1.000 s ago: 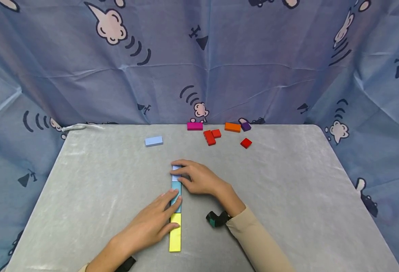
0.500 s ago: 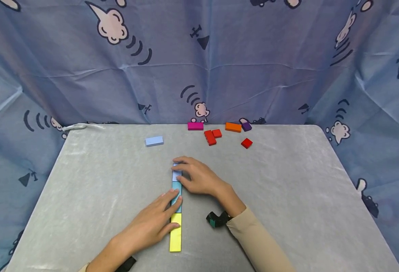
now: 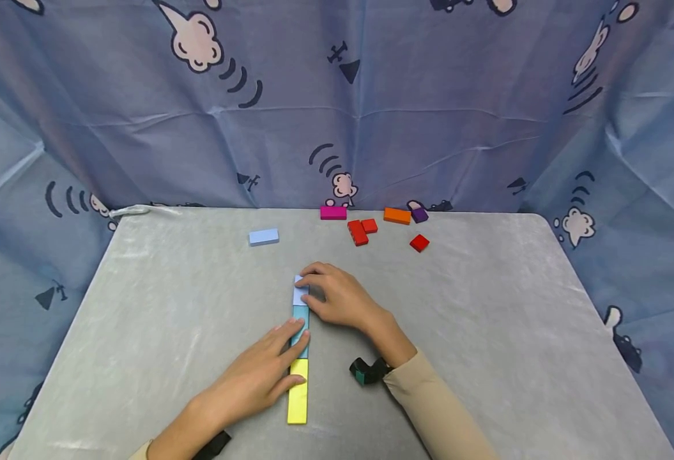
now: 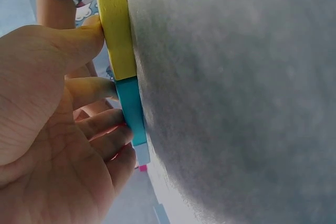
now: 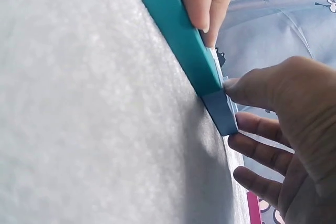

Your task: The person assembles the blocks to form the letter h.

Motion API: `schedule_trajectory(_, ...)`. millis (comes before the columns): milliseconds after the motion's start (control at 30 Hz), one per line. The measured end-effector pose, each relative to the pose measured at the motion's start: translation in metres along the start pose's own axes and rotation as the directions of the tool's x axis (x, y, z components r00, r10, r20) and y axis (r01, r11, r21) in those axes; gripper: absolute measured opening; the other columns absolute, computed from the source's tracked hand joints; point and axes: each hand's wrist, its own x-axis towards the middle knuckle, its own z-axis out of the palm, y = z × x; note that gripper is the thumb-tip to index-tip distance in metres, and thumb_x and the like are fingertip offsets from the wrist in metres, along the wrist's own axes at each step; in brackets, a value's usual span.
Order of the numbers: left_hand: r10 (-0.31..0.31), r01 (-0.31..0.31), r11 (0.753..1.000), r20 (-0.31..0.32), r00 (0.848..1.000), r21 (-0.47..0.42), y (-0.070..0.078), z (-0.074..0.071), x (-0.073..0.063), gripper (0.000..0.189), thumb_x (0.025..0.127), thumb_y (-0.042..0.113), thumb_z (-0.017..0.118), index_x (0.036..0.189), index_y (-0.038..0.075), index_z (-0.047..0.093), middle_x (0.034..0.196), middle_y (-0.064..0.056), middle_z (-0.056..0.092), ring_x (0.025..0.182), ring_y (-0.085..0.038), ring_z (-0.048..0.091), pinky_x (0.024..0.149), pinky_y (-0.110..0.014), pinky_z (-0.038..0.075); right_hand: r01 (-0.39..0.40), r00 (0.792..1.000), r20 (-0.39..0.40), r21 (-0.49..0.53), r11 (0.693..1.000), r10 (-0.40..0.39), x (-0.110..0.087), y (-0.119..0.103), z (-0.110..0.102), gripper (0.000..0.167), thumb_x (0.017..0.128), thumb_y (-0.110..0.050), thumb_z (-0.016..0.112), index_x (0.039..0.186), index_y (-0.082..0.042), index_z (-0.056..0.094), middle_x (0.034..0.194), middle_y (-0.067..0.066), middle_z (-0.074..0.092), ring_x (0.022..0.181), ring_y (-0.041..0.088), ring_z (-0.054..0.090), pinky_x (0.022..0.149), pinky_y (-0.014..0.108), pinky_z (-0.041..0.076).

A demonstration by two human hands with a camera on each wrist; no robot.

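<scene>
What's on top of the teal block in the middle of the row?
Fingers of the left hand lie across the teal block. Nothing else shows on its bare parts in the head view; the surface directly beneath the fingers is covered.

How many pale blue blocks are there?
2. One pale blue block abuts the teal block, touched by the right hand; the second pale blue block lies apart, farther back and left. Others may be hidden.
</scene>
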Motion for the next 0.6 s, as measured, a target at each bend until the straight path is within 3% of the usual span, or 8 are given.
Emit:
schedule_trajectory(267,-0.009,0.009,1.0,0.012,1.0,-0.011,0.0007,-0.0014,0.0011,0.067,0.104,0.04,0.067,0.156,0.001,0.05,0.169,-0.018,0.04,0.158,-0.033,0.04,0.13,-0.048,0.038,0.023,0.999,0.045,0.012,1.0,-0.023,0.0005,0.0002,-0.002,0.03,0.101,-0.021,0.073,0.129,-0.013,0.077,0.143,0.003,0.069,0.137,0.022,0.063,0.12,0.043,0.051)
schedule_trajectory(600,-0.008,0.008,1.0,0.008,1.0,-0.009,0.0015,-0.0008,0.0012,0.068,0.103,0.04,0.068,0.156,0.001,0.051,0.169,-0.018,0.04,0.158,-0.033,0.04,0.13,-0.048,0.038,0.014,0.997,0.069,0.041,0.999,-0.017,-0.001,0.0045,-0.0021,0.033,0.101,-0.023,0.073,0.134,-0.015,0.074,0.144,0.001,0.067,0.136,0.02,0.064,0.118,0.042,0.053)
